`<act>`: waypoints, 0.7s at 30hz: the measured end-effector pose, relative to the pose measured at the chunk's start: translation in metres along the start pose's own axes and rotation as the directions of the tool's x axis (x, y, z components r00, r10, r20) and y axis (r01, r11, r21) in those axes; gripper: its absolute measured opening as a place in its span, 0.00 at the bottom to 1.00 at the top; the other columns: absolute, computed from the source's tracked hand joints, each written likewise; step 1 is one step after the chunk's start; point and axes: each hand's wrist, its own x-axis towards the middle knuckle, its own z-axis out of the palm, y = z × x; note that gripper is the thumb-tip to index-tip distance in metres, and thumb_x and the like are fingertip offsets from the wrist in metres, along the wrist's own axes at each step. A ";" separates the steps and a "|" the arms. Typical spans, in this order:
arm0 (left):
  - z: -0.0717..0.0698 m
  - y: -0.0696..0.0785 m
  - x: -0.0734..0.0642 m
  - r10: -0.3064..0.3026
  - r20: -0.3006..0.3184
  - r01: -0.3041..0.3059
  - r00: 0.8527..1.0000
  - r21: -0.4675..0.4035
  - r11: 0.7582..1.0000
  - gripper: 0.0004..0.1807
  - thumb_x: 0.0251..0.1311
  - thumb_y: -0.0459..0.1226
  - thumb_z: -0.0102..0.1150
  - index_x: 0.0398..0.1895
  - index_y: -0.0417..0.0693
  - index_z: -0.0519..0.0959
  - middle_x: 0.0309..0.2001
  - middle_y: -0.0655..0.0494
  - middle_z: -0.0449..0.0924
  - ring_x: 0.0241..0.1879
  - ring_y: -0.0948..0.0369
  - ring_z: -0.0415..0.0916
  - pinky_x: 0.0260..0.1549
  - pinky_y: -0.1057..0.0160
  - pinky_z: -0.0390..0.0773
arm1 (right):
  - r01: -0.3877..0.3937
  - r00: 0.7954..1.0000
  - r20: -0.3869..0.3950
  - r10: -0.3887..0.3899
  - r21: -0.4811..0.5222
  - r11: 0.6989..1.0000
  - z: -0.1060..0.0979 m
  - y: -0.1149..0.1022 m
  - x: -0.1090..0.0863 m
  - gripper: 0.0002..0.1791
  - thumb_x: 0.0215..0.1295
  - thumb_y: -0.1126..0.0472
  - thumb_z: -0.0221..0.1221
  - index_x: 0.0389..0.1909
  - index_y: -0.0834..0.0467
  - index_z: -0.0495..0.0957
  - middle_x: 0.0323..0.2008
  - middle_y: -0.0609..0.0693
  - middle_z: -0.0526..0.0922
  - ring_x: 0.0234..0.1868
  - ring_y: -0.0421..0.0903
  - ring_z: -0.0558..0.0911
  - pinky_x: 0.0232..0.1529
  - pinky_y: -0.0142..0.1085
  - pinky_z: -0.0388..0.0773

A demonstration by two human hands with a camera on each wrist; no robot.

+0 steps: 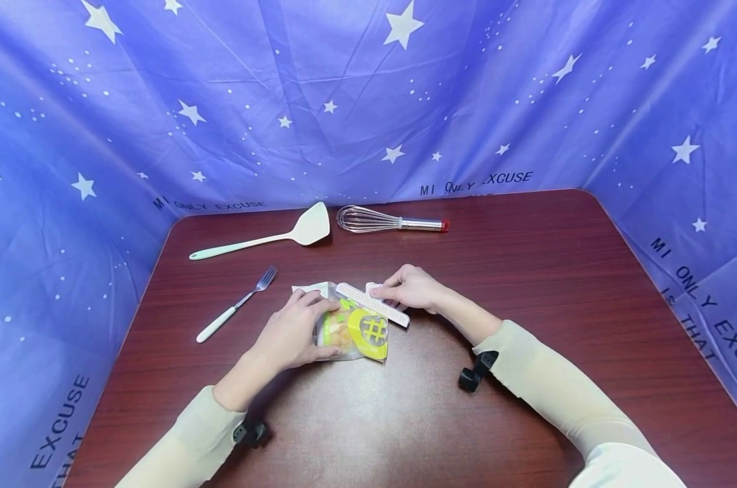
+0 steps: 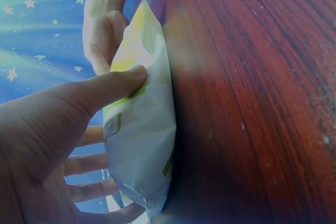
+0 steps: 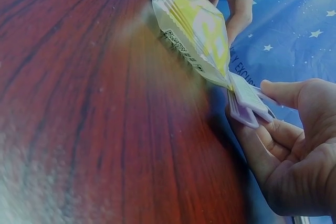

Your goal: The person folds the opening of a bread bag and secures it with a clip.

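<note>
A yellow, white and clear snack bag [image 1: 348,333] lies on the table under my left hand [image 1: 290,331]. That hand holds it, thumb on the near side and fingers spread over the far side. Across the bag's top right edge sits a long whitish bag clip [image 1: 374,306]. My right hand [image 1: 415,288] pinches the clip's handle between thumb and fingers. In the right wrist view the clip [image 3: 248,95] is at the gathered end of the bag [image 3: 202,35]. The left wrist view has my thumb [image 2: 118,85] pressing on the bag's side.
Behind the bag lie a pale green spatula [image 1: 310,227] and a metal whisk [image 1: 374,220] with a red end. To the left is a fork [image 1: 234,308] with a white handle. A blue star-patterned curtain [image 1: 356,88] surrounds the dark red wooden table [image 1: 527,271].
</note>
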 end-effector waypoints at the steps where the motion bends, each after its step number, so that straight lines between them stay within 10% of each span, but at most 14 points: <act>1: 0.000 0.000 0.000 -0.001 0.001 0.001 1.000 0.000 1.000 0.42 0.42 0.60 0.84 0.63 0.57 0.83 0.57 0.53 0.82 0.61 0.49 0.75 0.38 0.44 0.88 | 0.000 1.000 0.001 0.000 -0.001 1.000 0.000 0.000 0.000 0.16 0.69 0.50 0.69 0.41 0.61 0.92 0.25 0.46 0.88 0.25 0.38 0.84 0.29 0.32 0.84; 21: 0.000 -0.001 0.001 -0.002 0.004 0.002 1.000 -0.008 1.000 0.42 0.41 0.60 0.85 0.62 0.57 0.84 0.57 0.54 0.82 0.59 0.50 0.75 0.37 0.44 0.88 | 0.012 1.000 0.004 -0.012 -0.018 1.000 0.001 -0.002 0.002 0.16 0.69 0.50 0.69 0.39 0.59 0.93 0.26 0.47 0.89 0.25 0.38 0.85 0.30 0.33 0.85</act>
